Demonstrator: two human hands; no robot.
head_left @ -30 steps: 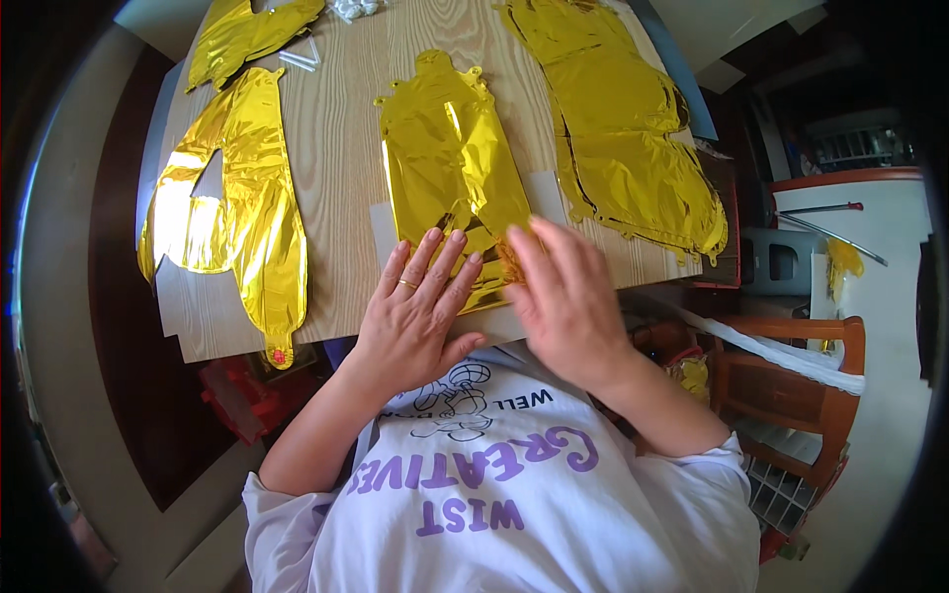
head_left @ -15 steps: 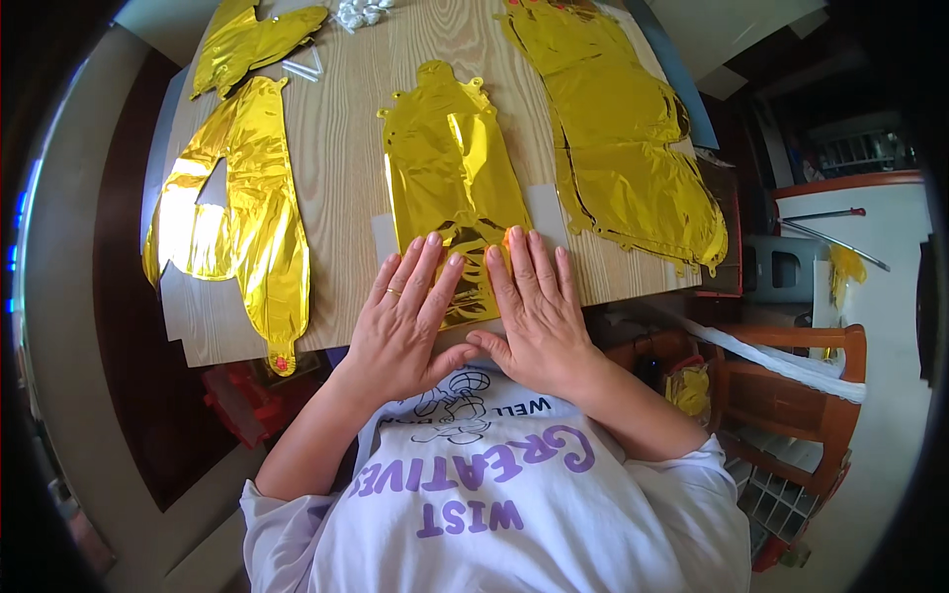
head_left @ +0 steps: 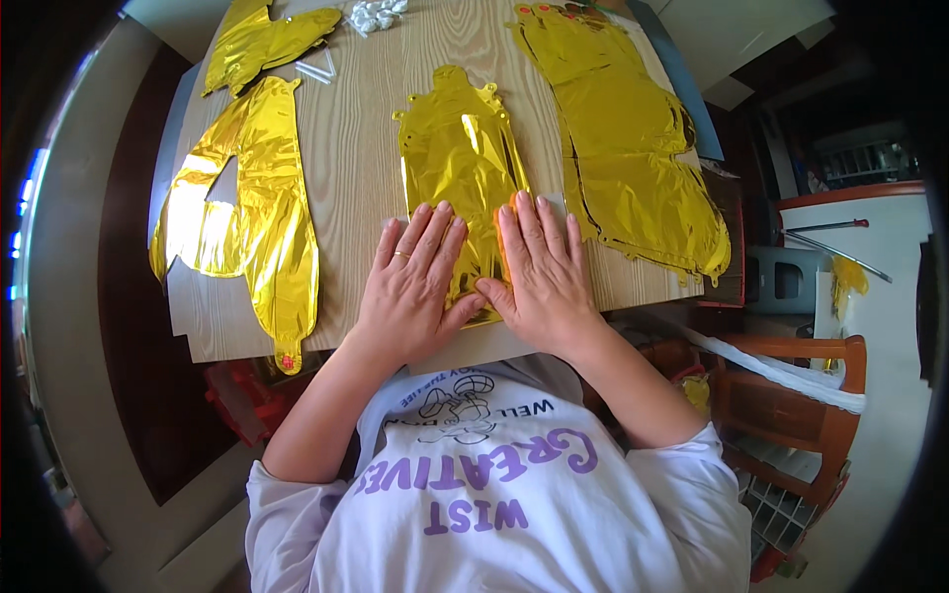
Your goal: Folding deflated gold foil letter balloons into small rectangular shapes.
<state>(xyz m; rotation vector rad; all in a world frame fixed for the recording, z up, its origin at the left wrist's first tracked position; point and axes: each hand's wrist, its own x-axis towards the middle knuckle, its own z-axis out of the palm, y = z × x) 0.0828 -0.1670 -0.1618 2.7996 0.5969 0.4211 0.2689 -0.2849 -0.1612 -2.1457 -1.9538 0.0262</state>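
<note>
A flat gold foil balloon [head_left: 460, 148] lies lengthwise in front of me at the near edge of the table, with small tabs along its far end. Both palms face down on its lower part. My left hand [head_left: 410, 282], with a ring on one finger, rests on its left side, fingers stretched out. On the other side, my right hand [head_left: 546, 272] lies flat too, and the thumbs nearly meet. A strip of something orange [head_left: 501, 242] shows beside the right index finger; most of it is hidden. Under the balloon's near end is a pale grey sheet [head_left: 474, 350].
To the left, another gold foil balloon [head_left: 272, 168] hangs over the wooden table's edge [head_left: 346, 128], below a crumpled gold piece [head_left: 262, 44]. White sticks [head_left: 314, 73] and small white pieces [head_left: 378, 14] lie farther back. Layered gold foil balloons [head_left: 623, 128] cover the right side. A wooden chair [head_left: 781, 395] stands right.
Both hands have slid away from my body along the foil, staying flat. More of the pale sheet now shows at the table's near edge. The view has shifted slightly.
</note>
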